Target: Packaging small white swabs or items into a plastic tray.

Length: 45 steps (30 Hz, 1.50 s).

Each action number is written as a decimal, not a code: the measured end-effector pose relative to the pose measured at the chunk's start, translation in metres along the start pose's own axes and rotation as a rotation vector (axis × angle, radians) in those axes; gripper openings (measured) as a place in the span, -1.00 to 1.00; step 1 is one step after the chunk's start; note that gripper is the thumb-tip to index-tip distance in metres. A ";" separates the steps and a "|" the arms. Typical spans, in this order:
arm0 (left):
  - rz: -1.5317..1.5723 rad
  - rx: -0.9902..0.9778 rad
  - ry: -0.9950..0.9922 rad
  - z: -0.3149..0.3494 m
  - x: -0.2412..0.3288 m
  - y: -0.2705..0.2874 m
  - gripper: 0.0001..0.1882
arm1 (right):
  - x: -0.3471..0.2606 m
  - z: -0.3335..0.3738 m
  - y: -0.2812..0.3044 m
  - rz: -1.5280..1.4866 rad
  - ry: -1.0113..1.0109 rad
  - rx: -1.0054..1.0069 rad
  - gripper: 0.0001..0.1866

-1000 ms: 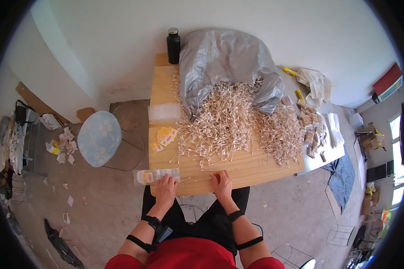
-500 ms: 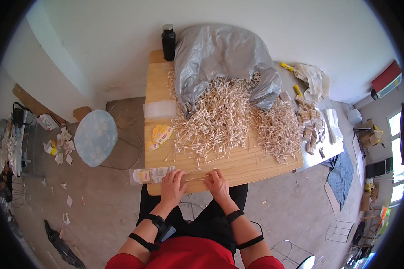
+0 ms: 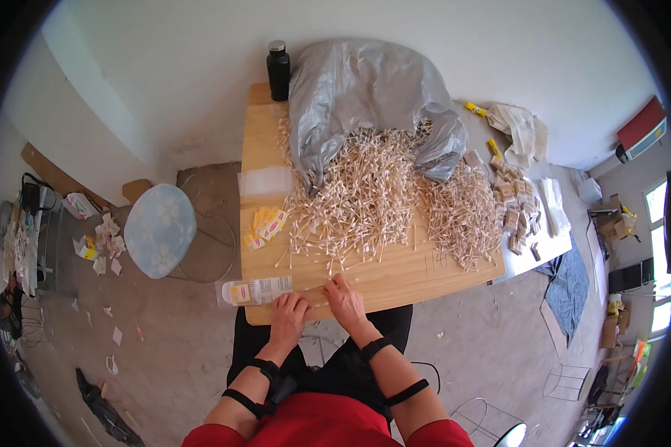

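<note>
At the table's near edge, my left hand [image 3: 288, 313] is closed, its fingers curled together just right of a clear plastic packet [image 3: 268, 290] of cotton swabs with a yellow-and-white card inside. Close by on the right, my right hand [image 3: 344, 302] is pinched, fingertips pointing away from me. Between the two hands a few cotton swabs [image 3: 319, 304] show as thin pale sticks, seemingly gripped at their ends; the fingers hide most of them. Beyond my hands a large heap of loose cotton swabs [image 3: 365, 194] spills from a grey plastic bag [image 3: 373, 86].
Yellow cards [image 3: 265, 225] and a stack of clear sleeves [image 3: 267, 181] lie at the table's left. A black bottle [image 3: 278, 73] stands at the back. Bundled swabs [image 3: 518, 197] cover a side table at right. A blue-topped stool [image 3: 160, 231] is left of the table.
My right hand has moved left and slightly away from me, closing the gap between the hands. My left hand has shifted slightly nearer to me, off the packet's end.
</note>
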<state>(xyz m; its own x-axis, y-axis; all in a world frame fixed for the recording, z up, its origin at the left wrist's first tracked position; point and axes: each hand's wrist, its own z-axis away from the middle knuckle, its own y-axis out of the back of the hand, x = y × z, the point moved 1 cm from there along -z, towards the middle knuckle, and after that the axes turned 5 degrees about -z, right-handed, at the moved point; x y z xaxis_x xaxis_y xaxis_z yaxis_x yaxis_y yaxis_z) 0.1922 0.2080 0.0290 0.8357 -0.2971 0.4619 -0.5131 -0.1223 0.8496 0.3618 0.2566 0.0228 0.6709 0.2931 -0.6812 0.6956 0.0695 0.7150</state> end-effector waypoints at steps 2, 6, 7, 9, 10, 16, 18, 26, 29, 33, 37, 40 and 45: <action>0.015 0.015 -0.013 -0.002 -0.001 0.001 -0.84 | 0.012 0.006 0.001 0.026 0.012 0.012 -0.91; 0.113 -0.047 -0.026 -0.010 0.002 0.003 -0.83 | 0.018 0.012 0.022 -0.030 -0.104 0.065 -0.85; 0.112 -0.048 -0.021 -0.009 0.004 0.005 -0.83 | 0.013 0.008 0.027 -0.080 -0.103 0.076 -0.82; 0.214 0.027 -0.027 -0.011 0.007 0.007 -0.83 | 0.011 -0.001 0.020 -0.088 -0.023 0.124 -0.82; 0.216 0.022 -0.033 -0.009 0.006 0.005 -0.83 | 0.010 -0.005 0.016 -0.068 0.016 0.073 -0.84; 0.222 0.066 0.082 0.005 -0.007 0.005 -0.81 | 0.007 -0.007 0.001 0.008 0.083 -0.034 -0.90; 0.168 0.051 0.058 0.004 -0.006 0.004 -0.80 | 0.011 -0.002 0.001 -0.001 0.109 -0.018 -0.91; 0.085 0.015 0.043 -0.003 0.010 0.000 -0.73 | 0.016 0.027 0.023 -0.136 -0.169 0.187 -0.90; 0.086 -0.025 0.048 -0.007 0.012 -0.003 -0.68 | 0.014 0.032 0.022 -0.123 -0.130 0.169 -0.89; 0.232 0.113 0.087 -0.004 0.014 0.003 -0.67 | -0.001 0.017 0.019 -0.119 -0.066 0.157 -0.88; 0.155 0.167 0.231 0.025 -0.006 0.013 -0.71 | -0.003 0.022 0.021 -0.120 -0.112 0.124 -0.87; 0.060 0.050 0.237 0.031 -0.007 0.014 -0.75 | 0.007 0.041 0.020 -0.085 -0.181 0.146 -0.89; 0.057 0.083 0.169 0.016 0.007 0.009 -0.83 | -0.006 0.045 0.010 -0.077 -0.205 0.148 -0.91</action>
<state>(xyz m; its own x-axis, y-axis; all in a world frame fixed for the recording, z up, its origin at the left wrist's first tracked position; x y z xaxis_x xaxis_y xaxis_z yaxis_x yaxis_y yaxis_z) 0.1899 0.1895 0.0361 0.8224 -0.1439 0.5505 -0.5689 -0.1895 0.8003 0.3759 0.2129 0.0272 0.6421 0.0914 -0.7611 0.7665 -0.0604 0.6394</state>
